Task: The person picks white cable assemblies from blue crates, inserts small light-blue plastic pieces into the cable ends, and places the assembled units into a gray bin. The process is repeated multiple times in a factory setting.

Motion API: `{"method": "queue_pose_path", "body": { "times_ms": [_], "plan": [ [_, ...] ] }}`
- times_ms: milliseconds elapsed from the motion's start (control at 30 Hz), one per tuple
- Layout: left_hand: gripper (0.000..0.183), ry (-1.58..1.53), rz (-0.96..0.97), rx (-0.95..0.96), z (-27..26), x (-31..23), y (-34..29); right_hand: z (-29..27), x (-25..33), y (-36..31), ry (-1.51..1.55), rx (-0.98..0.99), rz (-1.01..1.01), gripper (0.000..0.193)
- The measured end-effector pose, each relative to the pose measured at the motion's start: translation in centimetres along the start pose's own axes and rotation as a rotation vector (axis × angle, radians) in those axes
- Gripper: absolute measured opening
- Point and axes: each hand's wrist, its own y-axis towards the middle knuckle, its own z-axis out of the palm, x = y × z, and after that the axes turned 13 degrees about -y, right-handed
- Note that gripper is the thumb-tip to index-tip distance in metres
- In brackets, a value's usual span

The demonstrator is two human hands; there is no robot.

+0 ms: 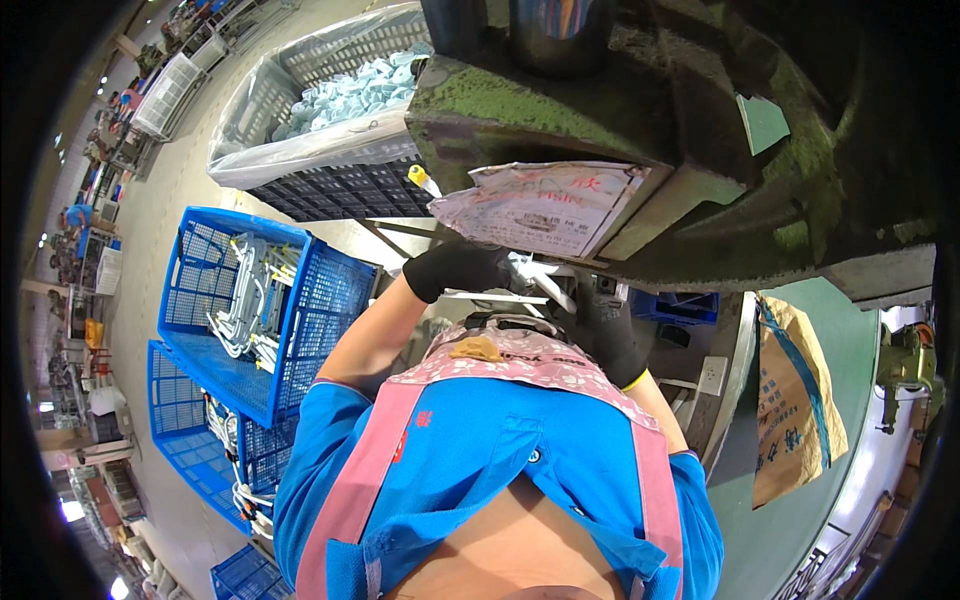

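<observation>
Both of my hands wear black gloves and work in front of a green press-like machine (560, 120), just under its lower edge. My left hand (460, 272) is closed, its fingers curled against white tube-like parts (540, 280). Close to the other end of these parts is my right hand (612, 335); its fingertips are dark and partly hidden, so its grip is unclear. Another thin white strip (490, 297) lies below my left hand. The machine's head covers part of the work area.
On the left stand stacked blue crates (290, 330) with white, yellow-tipped parts (250, 300). Beyond them, a plastic-lined crate (260, 165) holds pale blue pieces (360, 90). A torn paper label (540, 205) hangs on the machine. To the right, a brown paper sack (795, 410) lies on a green surface (735, 490).
</observation>
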Motion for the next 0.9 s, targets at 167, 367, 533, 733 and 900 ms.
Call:
{"method": "queue_pose_path", "body": {
  "times_ms": [167, 367, 533, 733, 900],
  "plan": [
    [0.039, -0.425, -0.278, 0.135, -0.6, -0.2, 0.4, -0.4, 0.1, 0.2, -0.047, -0.081, -0.003, 0.022],
    [0.038, -0.382, -0.079, 0.03, -0.1, -0.7, 0.7, -0.6, 0.0, 0.4, -0.085, -0.07, -0.006, 0.021],
    [0.025, 0.089, 0.152, -0.13, 0.7, -0.3, -0.2, -1.1, 0.0, 0.3, -0.139, -0.044, -0.05, 0.043],
    [0.068, 0.206, -0.096, -0.204, -1.2, 1.5, -4.0, -1.8, 0.3, 0.7, -0.271, -0.138, 0.035, 0.024],
    [0.064, 0.485, -0.137, -0.289, 0.4, 1.9, -5.5, -0.9, -0.9, -0.1, -0.342, -0.067, 0.047, 0.037]
  ]
}}
